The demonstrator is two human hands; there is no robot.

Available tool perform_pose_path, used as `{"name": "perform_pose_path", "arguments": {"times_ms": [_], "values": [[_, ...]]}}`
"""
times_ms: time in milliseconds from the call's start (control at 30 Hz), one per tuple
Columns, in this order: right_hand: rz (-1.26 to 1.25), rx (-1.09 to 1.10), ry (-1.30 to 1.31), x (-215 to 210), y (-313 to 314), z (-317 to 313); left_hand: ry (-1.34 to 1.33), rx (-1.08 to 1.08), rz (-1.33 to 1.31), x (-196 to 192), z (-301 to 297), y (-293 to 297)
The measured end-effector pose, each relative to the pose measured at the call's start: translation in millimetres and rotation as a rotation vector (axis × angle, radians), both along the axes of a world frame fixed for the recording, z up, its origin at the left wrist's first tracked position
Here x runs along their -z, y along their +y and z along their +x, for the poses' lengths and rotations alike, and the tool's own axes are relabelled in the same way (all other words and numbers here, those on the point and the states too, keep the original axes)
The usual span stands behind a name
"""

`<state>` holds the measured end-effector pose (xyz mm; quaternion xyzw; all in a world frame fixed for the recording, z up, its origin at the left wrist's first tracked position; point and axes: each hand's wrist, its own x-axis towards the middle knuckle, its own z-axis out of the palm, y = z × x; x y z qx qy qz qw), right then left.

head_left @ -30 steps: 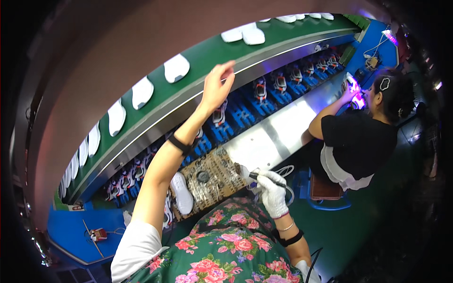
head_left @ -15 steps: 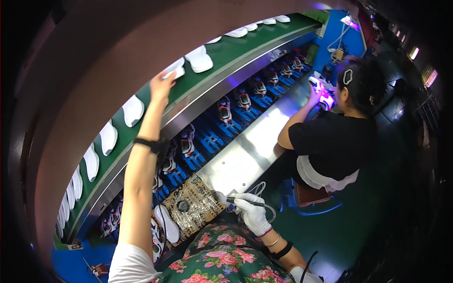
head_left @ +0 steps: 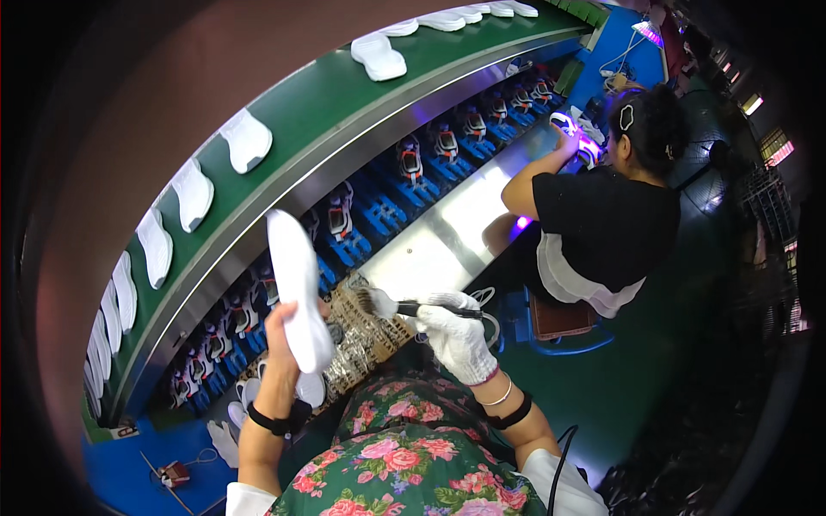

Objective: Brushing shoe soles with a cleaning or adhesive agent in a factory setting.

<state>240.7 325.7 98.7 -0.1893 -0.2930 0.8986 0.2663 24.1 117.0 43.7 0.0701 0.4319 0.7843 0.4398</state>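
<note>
One white sole (head_left: 297, 288) in left hand (head_left: 280, 348).

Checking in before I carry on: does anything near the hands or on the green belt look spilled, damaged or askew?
Nothing stands out. The left hand holds a white sole upright, the gloved right hand holds a brush, and the other soles lie evenly spaced on the green belt.

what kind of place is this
Most likely a shoe factory assembly line. White soles ride a green conveyor belt, the left hand holds a white sole, the gloved right hand holds a brush, and a co-worker sits alongside.
</note>
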Motion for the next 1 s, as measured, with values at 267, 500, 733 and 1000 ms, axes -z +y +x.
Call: {"name": "perform_pose_path", "arguments": {"times_ms": [267, 500, 733, 1000], "values": [[0.78, -0.226, -0.126, -21.3, -62.5, -33.6, -0.288, 0.153, 0.141, 27.2, 87.1, -56.0], [1.186, -0.085, -0.066, -26.2, -85.9, -50.4, -0.473, 0.078, 0.59, 17.6, 78.1, -51.4], [1.579, 0.067, -0.021, -23.6, -94.0, -66.1, -0.475, 0.076, 0.689, 4.8, 89.2, -47.8], [1.81, -0.066, 0.081, -20.7, -129.8, -59.4, -0.289, -0.077, 0.049, -1.7, 100.5, -55.9]]}}
